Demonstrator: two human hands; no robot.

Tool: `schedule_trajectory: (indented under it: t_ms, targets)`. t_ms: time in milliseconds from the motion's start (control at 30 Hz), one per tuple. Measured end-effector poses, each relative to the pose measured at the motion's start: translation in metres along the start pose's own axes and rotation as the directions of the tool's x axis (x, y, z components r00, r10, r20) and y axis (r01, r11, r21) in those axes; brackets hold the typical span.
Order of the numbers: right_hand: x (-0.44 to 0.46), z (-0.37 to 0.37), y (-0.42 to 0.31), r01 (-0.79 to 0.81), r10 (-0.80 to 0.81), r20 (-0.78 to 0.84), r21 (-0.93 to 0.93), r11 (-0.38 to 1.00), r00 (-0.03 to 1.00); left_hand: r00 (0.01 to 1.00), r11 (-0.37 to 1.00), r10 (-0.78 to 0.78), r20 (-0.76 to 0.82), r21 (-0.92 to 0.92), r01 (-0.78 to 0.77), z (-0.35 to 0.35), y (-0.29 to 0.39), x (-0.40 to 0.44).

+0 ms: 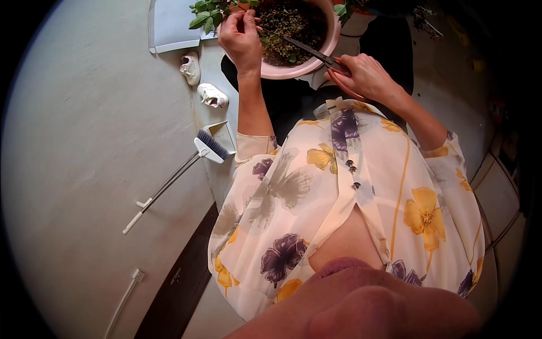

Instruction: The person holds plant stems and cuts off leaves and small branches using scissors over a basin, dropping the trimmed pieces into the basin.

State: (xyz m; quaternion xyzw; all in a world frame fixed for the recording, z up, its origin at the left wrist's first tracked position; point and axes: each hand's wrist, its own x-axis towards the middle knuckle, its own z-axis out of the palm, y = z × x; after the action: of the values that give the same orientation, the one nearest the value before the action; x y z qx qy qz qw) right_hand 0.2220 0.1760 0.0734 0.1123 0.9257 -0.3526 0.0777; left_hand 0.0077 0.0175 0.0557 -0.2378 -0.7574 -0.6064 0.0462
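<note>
A round pink pot (294, 72) filled with dark, crumbly soil (291, 28) stands in front of me at the top of the view. My left hand (241, 37) is at the pot's left rim, thumb and fingers pinched beside a leafy green plant (204, 14). What lies between those fingertips is too small to make out. In my right hand (366, 75) is a pair of scissors (319, 53), held by the orange-edged handles. Their dark blades point left over the soil, and a gap separates the tip from my left hand.
White shoes (212, 95) lie on the floor at left, near a dustpan (227, 135) and a long-handled broom (212, 148). A pale flat box or sheet (174, 25) is at upper left. More foliage (342, 10) hangs by the pot's right rim.
</note>
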Motion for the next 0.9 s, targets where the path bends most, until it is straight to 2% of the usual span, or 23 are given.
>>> schedule_trajectory:
  t_ms: [67,167,300,400,433,467,500,533,600,633,667,733,767,800,867,900]
  targets:
    - [0.001,0.003,0.003,-0.018,0.017,0.011,0.036,0.999,1.0,0.997,0.994,0.074,0.038,0.073,-0.077,0.0,0.002,0.0]
    - [0.002,0.001,0.003,-0.041,0.04,0.066,0.007,0.999,0.997,0.997,0.998,0.063,0.037,0.024,-0.064,0.001,0.002,-0.002]
    - [0.002,0.003,0.008,-0.015,0.015,0.043,0.004,1.0,0.999,0.997,0.998,0.066,0.042,0.006,-0.067,0.002,0.0,-0.002]
    - [0.007,0.005,0.015,0.015,-0.018,0.055,0.069,0.997,0.998,0.998,0.998,0.055,-0.001,-0.026,-0.055,0.003,-0.004,-0.002]
    - [0.009,0.005,0.019,-0.186,0.119,0.23,0.294,0.937,0.966,0.999,0.999,0.037,-0.002,-0.018,-0.037,0.0,-0.006,-0.001]
    - [0.011,0.006,0.023,-0.401,0.202,0.423,0.46,0.792,0.884,1.0,1.0,0.019,-0.003,-0.009,-0.019,-0.003,-0.009,0.0]
    - [0.008,0.013,0.025,-0.398,0.176,0.387,0.628,0.668,0.905,1.0,1.0,0.02,-0.006,-0.009,-0.02,-0.005,-0.014,0.0]
    - [0.008,0.014,0.028,-0.398,0.175,0.387,0.628,0.669,0.905,1.0,0.999,0.002,-0.014,-0.051,-0.003,-0.007,-0.021,0.0]
    - [0.011,0.008,0.025,-0.469,0.2,0.432,0.715,0.519,0.879,1.0,0.996,-0.015,-0.02,-0.091,0.013,-0.011,-0.028,-0.002]
    - [0.011,0.007,0.023,-0.444,0.17,0.432,0.681,0.582,0.886,1.0,0.998,0.002,-0.012,-0.067,-0.003,-0.013,-0.031,-0.002]
    - [0.011,0.004,0.021,-0.442,0.169,0.431,0.682,0.582,0.887,1.0,0.999,0.019,-0.004,-0.043,-0.019,-0.013,-0.031,-0.002]
    - [0.01,0.0,0.016,-0.393,0.151,0.416,0.589,0.706,0.896,1.0,0.998,0.023,0.004,-0.065,-0.022,-0.014,-0.03,-0.002]
    - [0.011,-0.001,0.017,-0.307,0.107,0.373,0.53,0.79,0.922,1.0,0.996,0.027,0.011,-0.088,-0.026,-0.014,-0.03,-0.002]
    - [0.011,-0.001,0.017,-0.306,0.107,0.374,0.529,0.792,0.921,1.0,0.996,0.026,0.009,-0.088,-0.026,-0.013,-0.031,-0.002]
    - [0.012,0.0,0.016,-0.241,0.092,0.369,0.383,0.892,0.925,1.0,0.986,0.026,0.0,-0.163,-0.026,-0.012,-0.034,-0.001]
    - [0.01,-0.001,0.011,-0.245,0.097,0.355,0.4,0.883,0.93,1.0,0.986,0.025,0.0,-0.164,-0.024,-0.012,-0.034,-0.002]
